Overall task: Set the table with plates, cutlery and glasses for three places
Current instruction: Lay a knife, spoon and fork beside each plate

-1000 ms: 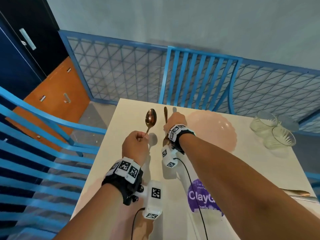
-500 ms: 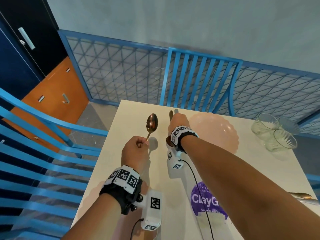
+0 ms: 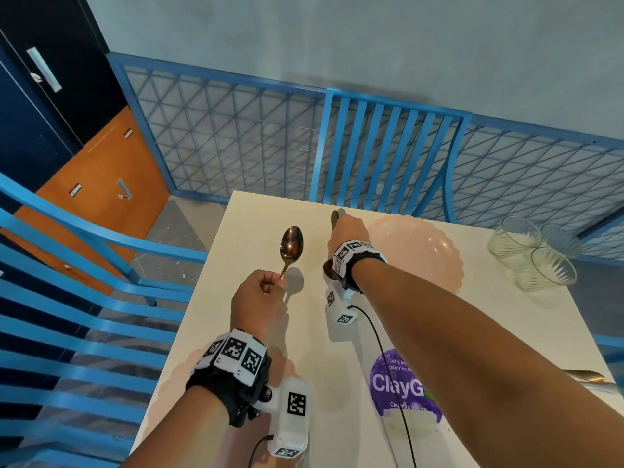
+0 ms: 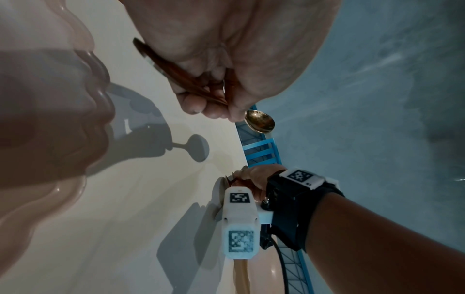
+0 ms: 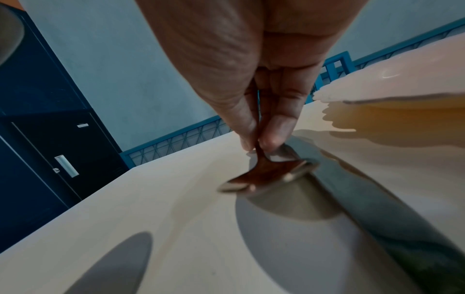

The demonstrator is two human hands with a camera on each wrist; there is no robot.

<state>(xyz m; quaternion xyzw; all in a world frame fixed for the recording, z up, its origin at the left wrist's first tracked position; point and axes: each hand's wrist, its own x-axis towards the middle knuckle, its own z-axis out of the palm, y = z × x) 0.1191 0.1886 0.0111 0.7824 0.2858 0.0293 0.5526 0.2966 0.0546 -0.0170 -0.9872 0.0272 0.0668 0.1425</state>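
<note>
On the far left part of the cream-topped table [image 3: 256, 332], in the head view, the left hand [image 3: 258, 298] is clenched round the handle end of a slim copper-coloured metal spoon [image 3: 291, 246], whose bowl points away, lifted above the surface. Just right of it the right hand [image 3: 347, 233] reaches down beside a pale pink scalloped plate [image 3: 422, 255], grasping a second piece of copper-coloured cutlery [image 3: 334, 217]; its far tip shows past the knuckles. Three clear ribbed glasses [image 3: 537, 255] huddle at the far right corner, well apart from the plate. A second pink plate edge [image 3: 169, 383] shows under the left forearm, and more cutlery [image 3: 587, 378] lies at the right edge.

From the left wrist, the fingers [image 4: 198, 105] curl round the thin handle, and the shiny spoon bowl [image 4: 259, 121] juts beyond them. I judge the spoon light, stiff and somewhat slippery, best held at mid-handle as here.

From the right wrist, the thumb and fingertips [image 5: 274, 131] pinch the neck of the piece just above its rounded end [image 5: 264, 177], which looks like a spoon bowl touching or almost touching the table, right beside the plate rim [image 5: 377, 87]. The pinch is narrow, with no slack visible. Being rigid, it should lie flat once released; the glasses will need gentler handling.
</note>
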